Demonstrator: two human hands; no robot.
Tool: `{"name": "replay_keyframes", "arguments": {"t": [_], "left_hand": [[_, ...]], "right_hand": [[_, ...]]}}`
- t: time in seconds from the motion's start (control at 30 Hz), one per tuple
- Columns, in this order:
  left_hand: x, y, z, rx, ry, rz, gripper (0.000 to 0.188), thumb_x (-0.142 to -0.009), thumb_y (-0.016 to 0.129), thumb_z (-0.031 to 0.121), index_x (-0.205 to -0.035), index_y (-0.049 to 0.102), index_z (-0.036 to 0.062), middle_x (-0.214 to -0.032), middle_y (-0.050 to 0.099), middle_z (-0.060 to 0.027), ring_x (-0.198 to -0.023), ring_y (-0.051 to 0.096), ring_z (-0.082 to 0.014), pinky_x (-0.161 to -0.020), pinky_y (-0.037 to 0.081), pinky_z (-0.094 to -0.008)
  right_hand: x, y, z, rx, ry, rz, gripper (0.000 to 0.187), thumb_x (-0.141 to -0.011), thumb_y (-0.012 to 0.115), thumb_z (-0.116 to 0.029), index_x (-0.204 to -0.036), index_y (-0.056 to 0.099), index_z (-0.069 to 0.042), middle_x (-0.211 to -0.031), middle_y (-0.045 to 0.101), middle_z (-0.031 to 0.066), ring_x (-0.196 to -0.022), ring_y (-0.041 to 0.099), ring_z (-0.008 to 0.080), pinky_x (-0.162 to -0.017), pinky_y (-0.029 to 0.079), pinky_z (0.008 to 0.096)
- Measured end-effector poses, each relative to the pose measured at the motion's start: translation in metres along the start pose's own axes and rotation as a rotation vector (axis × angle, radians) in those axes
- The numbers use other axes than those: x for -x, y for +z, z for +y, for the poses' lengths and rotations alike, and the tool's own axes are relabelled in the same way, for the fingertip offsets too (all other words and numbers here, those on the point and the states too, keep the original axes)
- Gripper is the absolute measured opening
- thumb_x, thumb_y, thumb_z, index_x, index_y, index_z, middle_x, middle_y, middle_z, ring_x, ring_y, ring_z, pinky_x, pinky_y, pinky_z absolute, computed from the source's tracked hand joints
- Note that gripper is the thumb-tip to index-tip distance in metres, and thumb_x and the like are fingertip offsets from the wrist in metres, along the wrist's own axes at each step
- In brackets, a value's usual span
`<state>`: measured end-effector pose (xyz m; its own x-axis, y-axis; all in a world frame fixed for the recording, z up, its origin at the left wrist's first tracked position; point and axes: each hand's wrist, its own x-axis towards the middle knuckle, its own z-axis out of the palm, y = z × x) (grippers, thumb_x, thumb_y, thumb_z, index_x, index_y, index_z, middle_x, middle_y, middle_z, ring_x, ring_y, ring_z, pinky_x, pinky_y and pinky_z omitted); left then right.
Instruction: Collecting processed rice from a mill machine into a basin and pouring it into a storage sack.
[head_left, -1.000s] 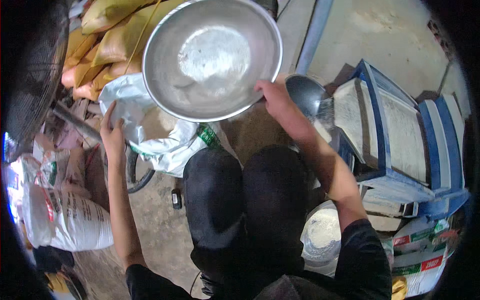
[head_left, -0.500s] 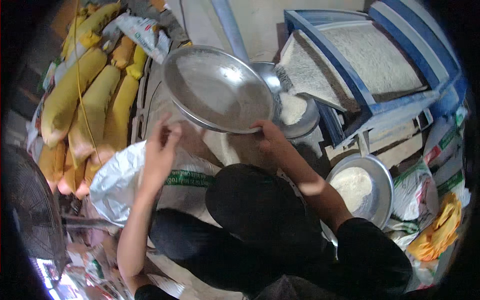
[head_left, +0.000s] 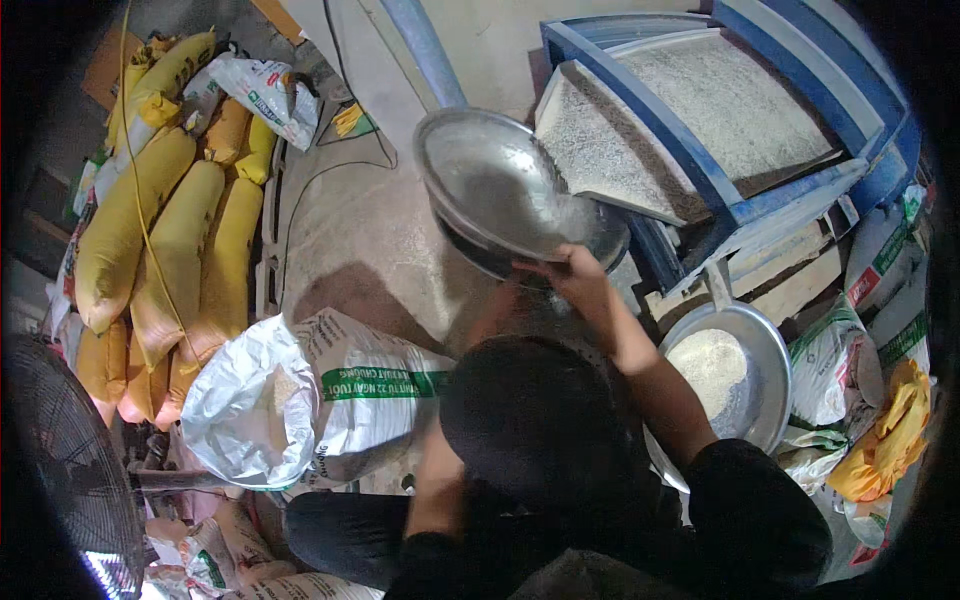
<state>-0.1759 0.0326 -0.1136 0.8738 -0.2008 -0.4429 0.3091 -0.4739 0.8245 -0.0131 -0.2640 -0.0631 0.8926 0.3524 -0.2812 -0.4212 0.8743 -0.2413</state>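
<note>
Basin (head_left: pixel 492 178) now nearer meal-laden machine (head_left: pixel 800 198)

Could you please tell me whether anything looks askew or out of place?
The wide metal basin at the right hand looks askew: it tilts over another basin beside the blue-framed machine instead of sitting level. Nothing else clearly stands out.

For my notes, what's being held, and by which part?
The right hand holds the tilted metal basin by its near rim; the left hand is too blurred to tell.
</note>
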Motion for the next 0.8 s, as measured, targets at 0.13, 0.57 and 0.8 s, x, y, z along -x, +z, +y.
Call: {"name": "replay_keyframes", "arguments": {"t": [0.13,0.57,0.8], "left_hand": [[-0.099,0.009,0.059,-0.226,0.196,0.070,0.045,-0.085,0.060,0.032,-0.115,0.053,-0.0011,-0.104,0.060,-0.0184,-0.086,0.062,-0.0276,-0.075,0.049,-0.0400],[-0.083,-0.073,0.025,-0.399,0.717,0.623,0.049,-0.073,0.051,-0.007,-0.121,0.046,0.0010,-0.112,0.050,-0.0221,-0.099,0.055,-0.0325,-0.079,0.048,-0.0425],[-0.037,-0.106,0.129,0.954,0.289,1.067,0.074,-0.073,0.039,-0.008,-0.141,0.018,0.0115,-0.127,0.041,-0.0208,-0.096,0.056,-0.0343,-0.062,0.055,-0.0459]], "right_hand": [[-0.016,0.002,0.016,-0.023,0.041,0.132,0.037,-0.078,0.040,0.002,-0.110,0.040,0.020,-0.119,0.044,0.0307,-0.103,0.055,0.0424,-0.085,0.052,0.0374],[-0.010,-0.020,0.002,0.087,-0.125,0.370,0.015,-0.076,0.042,0.001,-0.087,0.048,0.011,-0.088,0.052,0.0192,-0.075,0.059,0.0330,-0.071,0.057,0.0411],[-0.023,-0.055,0.014,0.025,-0.141,0.392,0.035,-0.079,0.042,-0.001,-0.113,0.039,0.011,-0.112,0.044,0.0216,-0.104,0.050,0.0359,-0.081,0.055,0.0480]]}}
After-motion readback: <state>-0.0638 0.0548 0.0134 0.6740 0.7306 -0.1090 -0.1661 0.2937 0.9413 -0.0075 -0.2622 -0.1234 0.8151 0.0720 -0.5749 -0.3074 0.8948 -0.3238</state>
